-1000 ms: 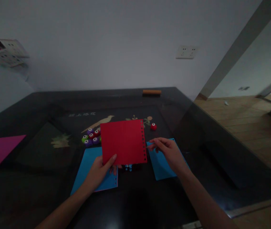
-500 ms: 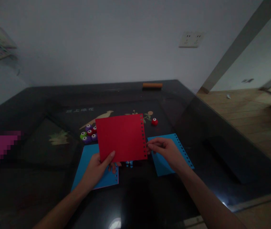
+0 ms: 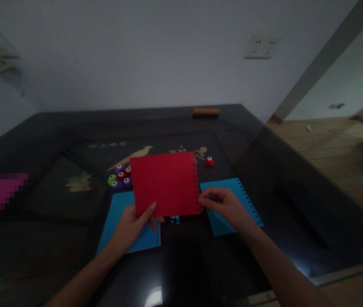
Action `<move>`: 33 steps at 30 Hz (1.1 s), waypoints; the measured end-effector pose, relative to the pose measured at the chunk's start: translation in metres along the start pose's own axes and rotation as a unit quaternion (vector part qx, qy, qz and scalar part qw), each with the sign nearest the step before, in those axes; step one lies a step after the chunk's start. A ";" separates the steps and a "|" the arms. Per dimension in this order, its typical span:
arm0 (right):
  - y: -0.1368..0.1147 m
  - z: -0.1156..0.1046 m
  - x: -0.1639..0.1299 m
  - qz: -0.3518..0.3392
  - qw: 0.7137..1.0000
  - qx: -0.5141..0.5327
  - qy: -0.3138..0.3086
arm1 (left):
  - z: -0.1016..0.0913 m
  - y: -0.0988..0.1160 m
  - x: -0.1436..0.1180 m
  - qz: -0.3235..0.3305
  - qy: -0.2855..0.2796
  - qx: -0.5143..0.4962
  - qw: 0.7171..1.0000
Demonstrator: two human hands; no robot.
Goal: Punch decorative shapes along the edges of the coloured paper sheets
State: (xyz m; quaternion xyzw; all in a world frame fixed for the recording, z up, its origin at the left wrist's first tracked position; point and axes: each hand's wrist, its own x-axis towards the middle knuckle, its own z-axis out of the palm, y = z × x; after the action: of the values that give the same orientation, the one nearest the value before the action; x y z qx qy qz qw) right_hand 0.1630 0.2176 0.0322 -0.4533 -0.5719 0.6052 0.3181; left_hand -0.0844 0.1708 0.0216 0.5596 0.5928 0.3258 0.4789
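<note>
A red sheet (image 3: 165,183) with a row of punched holes down its right side is held up above the table. My left hand (image 3: 139,224) grips its lower left corner, thumb on the front and fingers behind. At the punched edge, low on the right, my right hand (image 3: 221,204) pinches the sheet with thumb and fingertips. Blue punched sheets (image 3: 114,217) lie under my left hand, with a thin pink edge showing below. Another blue sheet (image 3: 234,192) is beneath my right hand. Small light blue pieces (image 3: 175,221) show partly below the red sheet.
Several purple, red and green eyeball-like toys (image 3: 120,175) cluster left of the red sheet; one red one (image 3: 209,161) sits to its right. An orange-brown cylinder (image 3: 206,112) rests at the table's back edge. A dark flat object (image 3: 306,213) lies on the right.
My right fingertips have closed on the red sheet's punched edge, slightly lower than before. The view has shifted a little; my left hand keeps its grip.
</note>
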 end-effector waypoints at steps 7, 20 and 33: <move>0.004 0.000 0.001 -0.007 1.000 -0.028 -0.001 | 0.001 0.006 -0.001 -0.008 0.002 0.003 1.000; 0.002 -0.006 0.001 0.027 0.998 -0.044 -0.035 | 0.006 0.002 -0.003 0.031 -0.021 0.030 0.999; 0.002 -0.003 0.001 0.050 0.995 0.016 -0.085 | 0.010 0.002 -0.006 0.026 -0.048 0.055 0.997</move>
State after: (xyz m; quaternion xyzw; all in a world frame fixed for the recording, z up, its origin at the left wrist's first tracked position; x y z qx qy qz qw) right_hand 0.1654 0.2195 0.0305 -0.4234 -0.5636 0.6657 0.2448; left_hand -0.0747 0.1633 0.0210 0.6154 0.5716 0.2776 0.4664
